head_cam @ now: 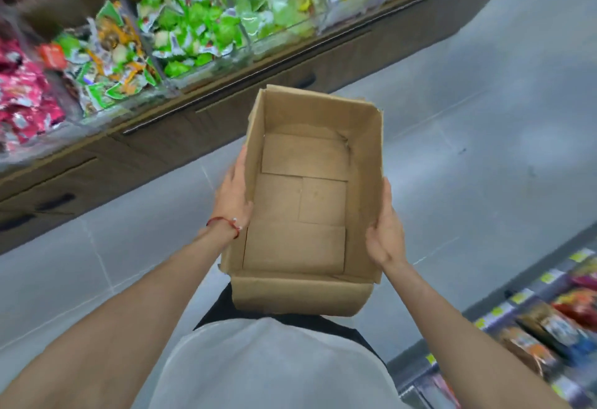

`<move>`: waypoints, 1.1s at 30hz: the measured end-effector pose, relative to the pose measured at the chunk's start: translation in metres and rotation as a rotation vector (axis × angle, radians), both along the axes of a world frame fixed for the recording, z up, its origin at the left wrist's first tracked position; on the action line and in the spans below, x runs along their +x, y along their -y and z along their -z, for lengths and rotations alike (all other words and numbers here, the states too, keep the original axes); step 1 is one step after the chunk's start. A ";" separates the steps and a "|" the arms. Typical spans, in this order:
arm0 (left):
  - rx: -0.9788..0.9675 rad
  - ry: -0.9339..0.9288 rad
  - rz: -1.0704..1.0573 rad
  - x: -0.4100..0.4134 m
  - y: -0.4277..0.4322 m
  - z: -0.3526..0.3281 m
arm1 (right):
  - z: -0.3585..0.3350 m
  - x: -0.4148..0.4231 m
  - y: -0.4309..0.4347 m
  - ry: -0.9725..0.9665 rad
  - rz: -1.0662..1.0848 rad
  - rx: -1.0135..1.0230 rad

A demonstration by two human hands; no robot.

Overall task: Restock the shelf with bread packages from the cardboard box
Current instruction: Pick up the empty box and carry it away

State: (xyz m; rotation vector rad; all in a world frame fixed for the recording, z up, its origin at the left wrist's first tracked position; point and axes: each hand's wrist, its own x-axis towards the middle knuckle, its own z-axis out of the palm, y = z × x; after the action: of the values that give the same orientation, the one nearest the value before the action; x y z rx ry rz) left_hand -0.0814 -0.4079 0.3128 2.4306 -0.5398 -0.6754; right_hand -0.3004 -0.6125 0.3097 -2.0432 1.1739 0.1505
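Both hands are gripping the cardboard box over the grey floor: the left hand is pressing flat against its left wall with the thumb hooked over the rim, and the right hand is clasping the right wall the same way. The box is showing only its bare folded bottom flaps. On the shelf to the upper left, clear bins are holding green, orange and pink wrapped packages, blurred.

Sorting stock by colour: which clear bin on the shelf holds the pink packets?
The leftmost clear bin, at the picture's left edge; the neighbouring bins hold green and orange packets.
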 end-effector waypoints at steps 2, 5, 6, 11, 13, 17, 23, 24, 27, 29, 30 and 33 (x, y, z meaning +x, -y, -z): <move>-0.031 0.023 0.080 0.006 0.044 -0.009 | -0.012 -0.007 0.030 0.020 0.052 -0.026; -0.036 0.033 0.188 0.020 0.112 -0.024 | -0.029 -0.011 0.076 0.024 0.134 -0.068; -0.033 0.022 0.210 0.025 0.135 -0.029 | -0.034 -0.011 0.092 0.026 0.162 -0.080; -0.052 0.043 0.376 0.042 0.254 -0.042 | -0.048 -0.014 0.173 0.046 0.294 -0.120; -0.019 0.066 0.434 0.048 0.305 -0.051 | -0.055 -0.016 0.206 0.046 0.359 -0.129; 0.028 0.088 0.531 0.048 0.405 -0.076 | -0.068 -0.021 0.278 0.056 0.469 -0.170; 0.052 0.108 0.665 0.038 0.554 -0.080 | -0.057 -0.039 0.394 0.083 0.584 -0.166; 0.053 0.102 0.673 0.037 0.582 -0.077 | -0.053 -0.042 0.418 0.090 0.595 -0.151; 0.070 0.116 0.698 0.033 0.667 -0.076 | -0.045 -0.050 0.496 0.119 0.617 -0.146; 0.074 0.125 0.674 0.025 0.725 -0.081 | -0.046 -0.055 0.554 0.116 0.616 -0.170; 0.069 0.121 0.662 0.020 0.752 -0.084 | -0.049 -0.058 0.580 0.125 0.623 -0.167; 0.023 0.120 0.662 0.007 0.828 -0.091 | -0.064 -0.068 0.652 0.140 0.638 -0.180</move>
State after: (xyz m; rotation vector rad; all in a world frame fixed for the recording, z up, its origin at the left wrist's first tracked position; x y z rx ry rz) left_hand -0.0745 -1.2356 0.4039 2.3086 -1.4222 -0.7914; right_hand -0.3681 -1.2640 0.3733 -1.6894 1.7277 -0.4136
